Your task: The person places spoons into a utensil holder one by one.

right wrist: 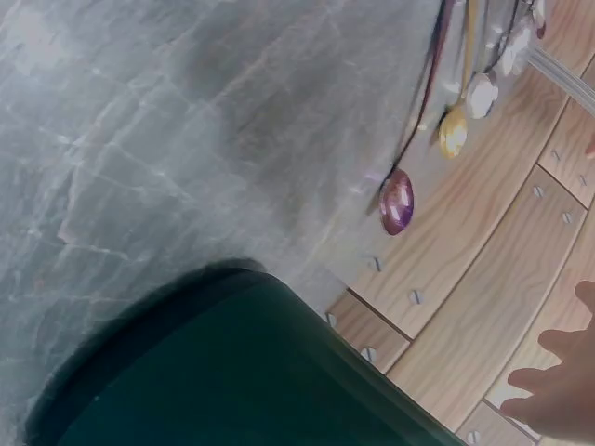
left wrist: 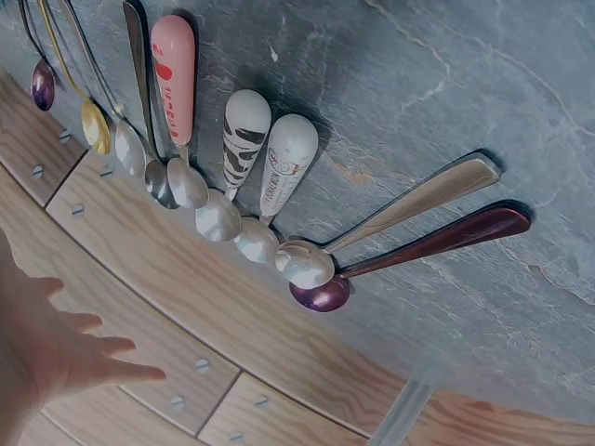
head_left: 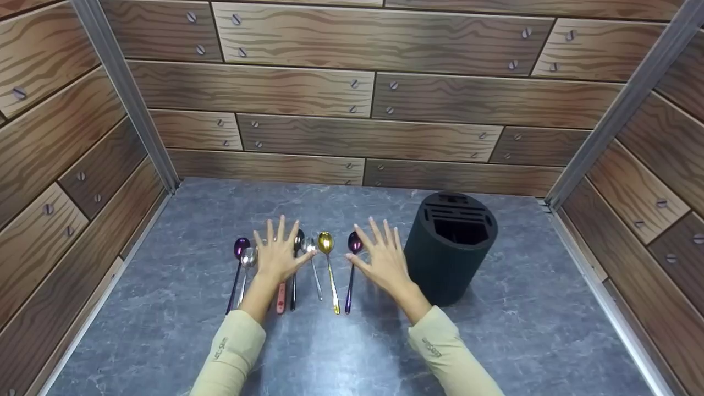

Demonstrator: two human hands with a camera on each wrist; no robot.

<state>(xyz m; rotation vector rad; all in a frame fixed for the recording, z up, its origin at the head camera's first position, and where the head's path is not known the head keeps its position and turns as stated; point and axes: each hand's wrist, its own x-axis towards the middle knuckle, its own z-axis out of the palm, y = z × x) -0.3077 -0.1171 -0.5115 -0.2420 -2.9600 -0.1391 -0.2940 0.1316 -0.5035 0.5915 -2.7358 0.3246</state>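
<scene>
My left hand (head_left: 276,257) is spread flat with straight fingers above the left part of a row of spoons, holding nothing. Beneath it, partly hidden in the head view, lie a pink-handled spoon (left wrist: 174,79), a spoon with a black-and-white patterned handle (left wrist: 244,135) and a white-handled spoon (left wrist: 290,153). At the row's left end are a purple spoon (head_left: 241,247) and a silver spoon (head_left: 248,257). My right hand (head_left: 385,261), fingers also spread and empty, is between another purple spoon (head_left: 355,242) and a dark green utensil holder (head_left: 440,269). A gold spoon (head_left: 325,242) lies between both hands.
A dark-handled spoon (head_left: 293,286) and a slim silver spoon (head_left: 309,245) lie right of the left hand. The holder stands upright, with slots and a larger opening on top. Wood-patterned walls (head_left: 308,88) enclose the grey marbled table (head_left: 330,357) at back and sides.
</scene>
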